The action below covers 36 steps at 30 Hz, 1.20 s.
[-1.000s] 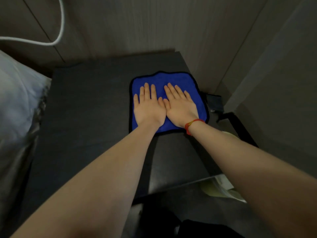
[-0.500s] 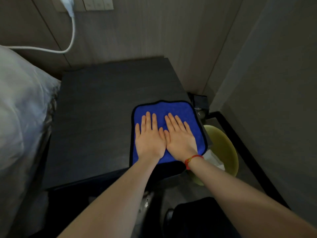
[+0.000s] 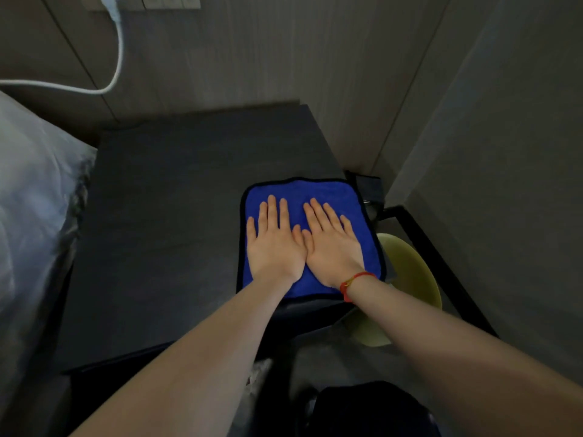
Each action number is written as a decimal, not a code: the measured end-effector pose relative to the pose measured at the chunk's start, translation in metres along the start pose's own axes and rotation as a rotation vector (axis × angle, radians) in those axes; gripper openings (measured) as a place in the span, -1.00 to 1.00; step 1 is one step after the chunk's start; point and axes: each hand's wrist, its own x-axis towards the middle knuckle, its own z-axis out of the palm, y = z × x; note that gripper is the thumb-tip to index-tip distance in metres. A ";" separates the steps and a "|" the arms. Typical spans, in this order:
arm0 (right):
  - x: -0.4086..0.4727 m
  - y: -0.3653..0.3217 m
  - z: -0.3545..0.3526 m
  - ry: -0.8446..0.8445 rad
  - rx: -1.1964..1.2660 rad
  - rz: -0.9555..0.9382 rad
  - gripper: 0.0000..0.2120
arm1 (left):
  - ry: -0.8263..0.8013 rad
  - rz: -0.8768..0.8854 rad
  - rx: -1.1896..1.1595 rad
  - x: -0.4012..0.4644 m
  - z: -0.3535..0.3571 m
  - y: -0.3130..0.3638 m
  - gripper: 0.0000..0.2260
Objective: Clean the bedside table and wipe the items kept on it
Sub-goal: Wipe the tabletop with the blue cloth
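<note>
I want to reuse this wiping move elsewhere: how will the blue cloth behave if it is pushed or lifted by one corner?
The blue cloth lies flat with a plush nap, so it would probably droop if lifted. Under the flat left hand and right hand it should slide over the smooth bedside table; pushed by one edge, it would likely bunch.

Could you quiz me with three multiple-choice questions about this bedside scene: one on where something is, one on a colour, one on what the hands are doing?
1. Where on the dark bedside table does the cloth lie?
A. near right corner
B. far left corner
C. on the pillow

2. What colour is the black-edged square cloth?
A. green
B. blue
C. white

3. How do the hands lie?
A. clenched in fists
B. pinching the cloth's edge
C. flat, fingers straight

Answers: 1 A, it reaches the table's front and right edges. 2 B, bright blue pile shows. 3 C, the left hand and right hand press palm-down, side by side.
</note>
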 end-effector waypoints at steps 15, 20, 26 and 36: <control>0.142 0.020 -0.013 -0.013 -0.013 -0.027 -0.50 | 0.012 -0.012 0.024 0.143 0.001 0.006 -0.50; 0.194 0.023 -0.017 -0.013 -0.006 -0.050 -0.50 | -0.005 -0.012 0.042 0.196 0.000 0.004 -0.50; 0.248 0.029 -0.023 -0.028 -0.020 -0.065 -0.48 | 0.001 -0.032 0.049 0.245 -0.001 0.005 -0.51; 0.286 0.034 -0.025 -0.056 0.127 -0.039 -0.43 | 0.012 -0.044 0.067 0.274 -0.003 0.009 -0.51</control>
